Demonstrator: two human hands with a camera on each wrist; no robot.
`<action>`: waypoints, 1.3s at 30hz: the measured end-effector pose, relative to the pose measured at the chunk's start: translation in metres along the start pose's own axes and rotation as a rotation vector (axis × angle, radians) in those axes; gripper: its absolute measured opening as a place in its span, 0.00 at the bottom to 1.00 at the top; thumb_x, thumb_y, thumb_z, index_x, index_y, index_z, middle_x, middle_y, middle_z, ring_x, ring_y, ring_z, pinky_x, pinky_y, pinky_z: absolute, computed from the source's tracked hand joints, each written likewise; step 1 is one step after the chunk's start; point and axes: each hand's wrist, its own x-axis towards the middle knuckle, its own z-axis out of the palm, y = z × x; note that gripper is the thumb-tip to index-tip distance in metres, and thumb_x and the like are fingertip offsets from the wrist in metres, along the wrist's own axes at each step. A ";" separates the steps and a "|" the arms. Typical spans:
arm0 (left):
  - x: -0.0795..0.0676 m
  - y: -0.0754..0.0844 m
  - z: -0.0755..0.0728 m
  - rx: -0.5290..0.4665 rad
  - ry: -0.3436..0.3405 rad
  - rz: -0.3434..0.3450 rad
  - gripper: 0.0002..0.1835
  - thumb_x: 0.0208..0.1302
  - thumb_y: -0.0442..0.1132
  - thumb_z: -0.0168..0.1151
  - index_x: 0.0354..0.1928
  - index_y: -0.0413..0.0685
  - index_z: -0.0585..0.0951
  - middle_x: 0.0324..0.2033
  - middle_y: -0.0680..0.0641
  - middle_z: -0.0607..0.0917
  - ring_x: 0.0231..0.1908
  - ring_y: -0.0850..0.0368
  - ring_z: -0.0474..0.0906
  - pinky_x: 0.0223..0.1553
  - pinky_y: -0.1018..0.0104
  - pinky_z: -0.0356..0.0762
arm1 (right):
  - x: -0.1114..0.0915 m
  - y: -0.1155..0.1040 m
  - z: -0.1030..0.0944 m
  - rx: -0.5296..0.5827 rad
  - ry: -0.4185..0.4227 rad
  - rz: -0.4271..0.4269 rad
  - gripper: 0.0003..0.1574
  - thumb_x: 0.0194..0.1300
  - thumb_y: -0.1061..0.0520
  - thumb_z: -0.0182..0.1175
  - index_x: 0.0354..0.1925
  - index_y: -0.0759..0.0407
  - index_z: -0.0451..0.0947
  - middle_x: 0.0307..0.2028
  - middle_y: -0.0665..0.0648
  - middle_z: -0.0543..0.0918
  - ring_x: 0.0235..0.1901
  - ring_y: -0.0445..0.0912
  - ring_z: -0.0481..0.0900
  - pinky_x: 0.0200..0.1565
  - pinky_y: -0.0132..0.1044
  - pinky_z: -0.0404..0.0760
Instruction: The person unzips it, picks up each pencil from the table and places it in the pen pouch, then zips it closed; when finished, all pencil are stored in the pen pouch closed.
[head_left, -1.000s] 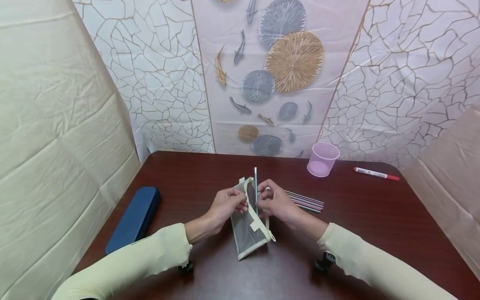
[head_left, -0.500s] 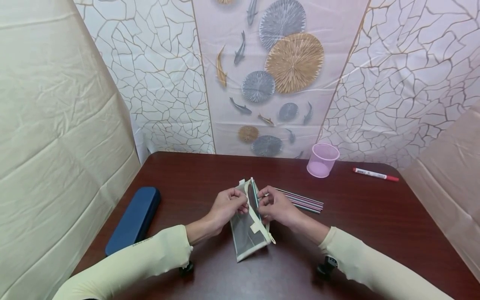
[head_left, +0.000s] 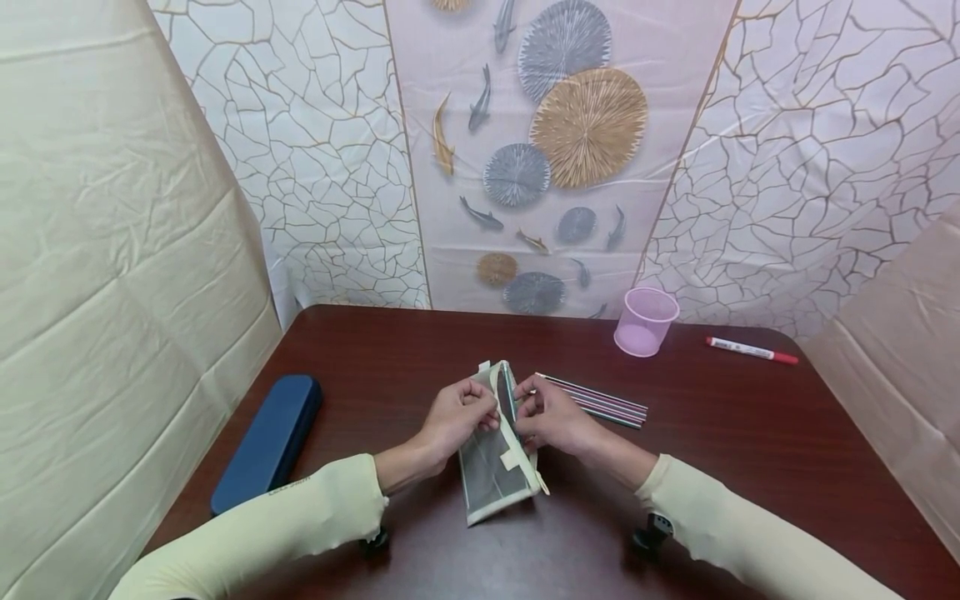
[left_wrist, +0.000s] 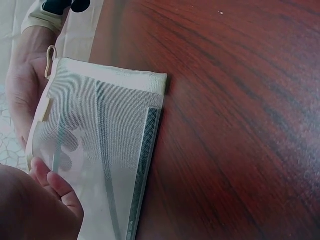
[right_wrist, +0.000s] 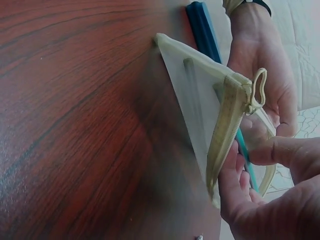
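Cream-trimmed mesh pouch [head_left: 487,475] rests on the bench [head_left: 360,358], mouth unzipped, between both hands: the left hand [head_left: 459,415] pinches its rim, the right hand [head_left: 553,415] a teal pencil [right_wrist: 243,146] in the opening. Loose pencils [head_left: 609,405] lie just beside the right hand; a blue case [head_left: 266,442] lies farther left.

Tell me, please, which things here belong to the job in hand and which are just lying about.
In use: mesh pouch, teal pencil in the right hand, probably the loose pencils too.
Lying about: blue case, pink cup, red marker.
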 end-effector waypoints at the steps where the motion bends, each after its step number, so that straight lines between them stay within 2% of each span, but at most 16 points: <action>1: 0.000 0.000 0.000 -0.003 0.000 0.002 0.06 0.63 0.31 0.58 0.41 0.40 0.79 0.25 0.52 0.86 0.26 0.63 0.84 0.35 0.71 0.83 | 0.000 0.000 0.000 0.000 -0.011 -0.004 0.31 0.59 0.72 0.58 0.61 0.71 0.64 0.35 0.57 0.78 0.29 0.46 0.80 0.31 0.42 0.88; 7: 0.000 -0.003 0.002 0.001 -0.015 0.015 0.05 0.64 0.30 0.58 0.42 0.39 0.79 0.25 0.53 0.86 0.26 0.63 0.84 0.34 0.72 0.83 | 0.003 0.004 0.000 -0.011 -0.068 0.016 0.31 0.59 0.70 0.58 0.61 0.72 0.66 0.37 0.58 0.78 0.31 0.45 0.81 0.33 0.41 0.89; 10: 0.001 -0.003 0.002 -0.006 -0.015 0.012 0.05 0.65 0.30 0.58 0.42 0.39 0.79 0.24 0.53 0.85 0.26 0.64 0.83 0.34 0.72 0.83 | 0.004 0.005 -0.001 -0.019 -0.067 0.022 0.31 0.60 0.69 0.59 0.62 0.72 0.66 0.39 0.58 0.78 0.33 0.45 0.81 0.34 0.41 0.90; 18: 0.001 -0.002 -0.001 -0.013 0.007 0.029 0.06 0.64 0.30 0.58 0.41 0.37 0.79 0.25 0.51 0.85 0.25 0.62 0.83 0.35 0.70 0.83 | 0.005 0.000 -0.013 -0.014 0.041 -0.065 0.23 0.66 0.66 0.62 0.57 0.76 0.71 0.34 0.63 0.84 0.29 0.48 0.84 0.31 0.45 0.91; 24: 0.001 0.001 -0.002 -0.025 0.028 0.038 0.04 0.63 0.30 0.58 0.40 0.40 0.79 0.24 0.52 0.85 0.25 0.62 0.83 0.35 0.69 0.83 | 0.006 0.001 -0.040 -0.091 0.129 -0.114 0.17 0.70 0.64 0.62 0.54 0.73 0.76 0.35 0.68 0.84 0.30 0.50 0.85 0.31 0.48 0.91; 31: 0.000 0.003 -0.004 -0.016 0.032 0.048 0.04 0.64 0.31 0.58 0.40 0.40 0.79 0.25 0.52 0.85 0.26 0.62 0.83 0.38 0.66 0.85 | 0.010 0.012 -0.083 -0.198 0.276 -0.139 0.15 0.73 0.61 0.63 0.51 0.71 0.79 0.34 0.66 0.84 0.29 0.49 0.85 0.32 0.49 0.91; 35: 0.000 0.003 -0.005 -0.011 0.029 0.048 0.04 0.65 0.31 0.57 0.40 0.40 0.79 0.25 0.51 0.85 0.26 0.62 0.83 0.38 0.67 0.84 | 0.013 0.019 -0.106 -0.245 0.307 -0.127 0.15 0.74 0.59 0.63 0.52 0.69 0.79 0.37 0.68 0.84 0.30 0.50 0.85 0.32 0.46 0.90; 39: 0.000 0.002 -0.005 -0.016 0.031 0.047 0.04 0.65 0.31 0.58 0.40 0.40 0.79 0.25 0.52 0.85 0.26 0.62 0.83 0.37 0.69 0.83 | 0.016 0.027 -0.129 -0.283 0.292 -0.088 0.17 0.76 0.57 0.62 0.54 0.69 0.78 0.39 0.67 0.84 0.31 0.48 0.84 0.31 0.43 0.89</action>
